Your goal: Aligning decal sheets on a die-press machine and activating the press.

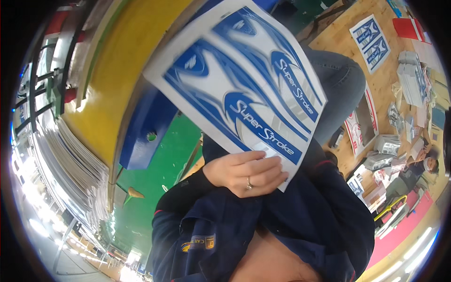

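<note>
A white printed sheet (pixel 256 89) with blue-and-white swoosh graphics, resembling a decal sheet, is held up in front of my body. It tilts toward the upper left. My left hand (pixel 246 174), with a ring on one finger, grips the sheet near its lower edge. The fingers are closed over its printed face; the thumb is not visible. My right sleeve (pixel 329 188) runs up toward the sheet's right side. My right hand cannot be seen, perhaps behind the sheet.
Left of me are a yellow surface (pixel 124 56), a blue panel (pixel 145 127) and a rack of stacked sheets (pixel 75 169). On the right, a wooden table (pixel 329 42) bears a similar blue sheet (pixel 370 44), a red-and-white sheet (pixel 359 129) and stacked bundles (pixel 413 77). A person (pixel 425 164) is beyond.
</note>
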Demonstrator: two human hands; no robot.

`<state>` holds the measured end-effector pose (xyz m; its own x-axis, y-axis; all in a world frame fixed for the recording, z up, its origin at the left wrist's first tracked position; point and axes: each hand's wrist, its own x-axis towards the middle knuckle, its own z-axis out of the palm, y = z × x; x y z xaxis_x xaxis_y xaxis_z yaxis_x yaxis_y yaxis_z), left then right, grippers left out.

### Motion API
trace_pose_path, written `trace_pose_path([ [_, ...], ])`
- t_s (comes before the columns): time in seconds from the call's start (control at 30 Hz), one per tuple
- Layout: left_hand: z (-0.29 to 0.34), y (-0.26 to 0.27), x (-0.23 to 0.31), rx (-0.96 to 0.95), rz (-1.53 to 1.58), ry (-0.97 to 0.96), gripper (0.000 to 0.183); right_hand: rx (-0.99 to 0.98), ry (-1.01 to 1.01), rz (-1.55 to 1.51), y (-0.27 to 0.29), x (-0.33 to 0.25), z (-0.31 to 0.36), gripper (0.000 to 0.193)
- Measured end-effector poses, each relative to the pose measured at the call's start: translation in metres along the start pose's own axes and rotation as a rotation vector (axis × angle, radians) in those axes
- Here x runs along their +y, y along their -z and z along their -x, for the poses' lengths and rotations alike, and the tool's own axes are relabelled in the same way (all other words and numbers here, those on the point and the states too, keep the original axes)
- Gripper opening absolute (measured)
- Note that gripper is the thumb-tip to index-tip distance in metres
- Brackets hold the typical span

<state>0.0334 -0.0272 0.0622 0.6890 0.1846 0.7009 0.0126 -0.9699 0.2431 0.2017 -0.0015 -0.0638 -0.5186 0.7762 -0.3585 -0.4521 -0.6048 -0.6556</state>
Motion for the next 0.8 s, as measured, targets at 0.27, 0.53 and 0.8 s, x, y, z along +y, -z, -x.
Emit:
trace_pose_path([
  [0.27,0.035,0.003,0.006,0.239,-0.018,0.519,0.028,0.224,0.097,-0.043,-0.018,0.002,0.021,0.052],
  [0.53,0.017,-0.027,0.001,0.585,0.905,1.158,0.074,0.326,0.191,-0.080,-0.026,0.007,0.034,0.057],
  [0.8,0.009,-0.036,-0.013,0.148,1.264,1.423,0.072,0.424,0.279,-0.125,-0.033,0.008,0.044,0.063],
])
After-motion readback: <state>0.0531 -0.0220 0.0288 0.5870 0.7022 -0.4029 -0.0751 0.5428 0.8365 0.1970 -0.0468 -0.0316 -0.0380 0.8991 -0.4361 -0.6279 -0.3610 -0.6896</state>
